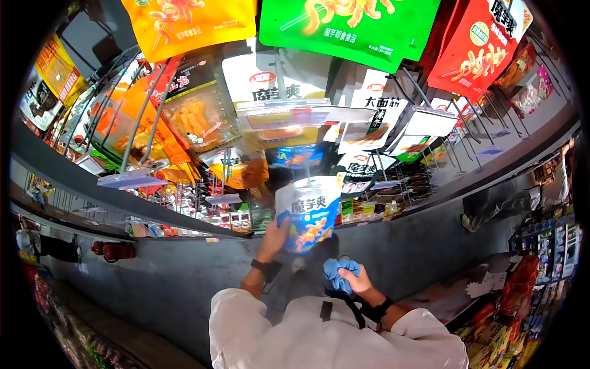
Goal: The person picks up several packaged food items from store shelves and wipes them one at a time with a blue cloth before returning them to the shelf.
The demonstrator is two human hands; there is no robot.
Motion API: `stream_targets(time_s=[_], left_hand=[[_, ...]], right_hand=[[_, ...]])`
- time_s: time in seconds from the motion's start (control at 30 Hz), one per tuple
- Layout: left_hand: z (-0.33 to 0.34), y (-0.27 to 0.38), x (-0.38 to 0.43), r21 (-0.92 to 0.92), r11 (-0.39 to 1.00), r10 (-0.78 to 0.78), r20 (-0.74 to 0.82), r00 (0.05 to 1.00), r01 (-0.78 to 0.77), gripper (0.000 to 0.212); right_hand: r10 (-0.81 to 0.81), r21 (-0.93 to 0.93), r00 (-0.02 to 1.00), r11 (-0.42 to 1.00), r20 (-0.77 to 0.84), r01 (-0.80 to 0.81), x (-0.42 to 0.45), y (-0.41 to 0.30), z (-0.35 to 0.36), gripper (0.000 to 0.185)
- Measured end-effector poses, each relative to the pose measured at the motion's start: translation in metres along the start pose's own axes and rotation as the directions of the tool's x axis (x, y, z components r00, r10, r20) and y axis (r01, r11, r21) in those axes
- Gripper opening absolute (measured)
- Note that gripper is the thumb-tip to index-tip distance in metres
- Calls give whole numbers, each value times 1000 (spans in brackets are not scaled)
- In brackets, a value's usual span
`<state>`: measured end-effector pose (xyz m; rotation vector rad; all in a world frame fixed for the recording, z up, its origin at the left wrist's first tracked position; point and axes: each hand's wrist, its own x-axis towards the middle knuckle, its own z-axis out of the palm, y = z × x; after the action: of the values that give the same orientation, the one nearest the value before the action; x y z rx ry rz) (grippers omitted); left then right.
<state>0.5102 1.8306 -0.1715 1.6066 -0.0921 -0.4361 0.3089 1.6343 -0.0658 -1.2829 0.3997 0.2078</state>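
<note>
My left hand (275, 235) grips the left edge of a blue and white snack pouch (308, 214). The pouch stands upright before the shelf, at the front of a metal peg with a clear tag holder; whether it still hangs there I cannot tell. A crumpled light-blue cloth (340, 274) is bunched in my right hand (357, 279), close to my body and below the pouch. Behind it hang a yellow snack pouch (246, 168), another blue pouch (297, 157) and a white pouch with dark print (362, 168). Green (341, 34) and orange (193, 30) pouches hang nearest the camera.
Bare metal display hooks (143, 124) jut out at left and right. A dark curved shelf edge (92, 189) runs along the rack. Fire extinguishers (113, 250) stand on the floor at left. Other people (500, 203) are at the far right and far left; stocked shelves (544, 249) line the right.
</note>
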Motion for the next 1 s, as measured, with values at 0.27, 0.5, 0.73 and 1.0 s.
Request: stream_targets(time_s=[0.27,0.5,0.73,1.0], left_hand=[[21,-20,-40,-137,977,-172,-48,984,164,39],[43,31,-72,-372,859,-361,44,932,351,30],[55,0,-85,83,984,-171,218,961,156,30],[65,59,-102,6,975,-211,346,914,223,37]], right_hand=[[-209,-76,958,977,-195,198,15,-1,-2,17],[-760,-787,616,503,-206,358,45,-30,0,30],[-755,-885,635,173,163,433,41,-28,34,32],[-806,-902,591,225,42,370,60,-63,3,26]])
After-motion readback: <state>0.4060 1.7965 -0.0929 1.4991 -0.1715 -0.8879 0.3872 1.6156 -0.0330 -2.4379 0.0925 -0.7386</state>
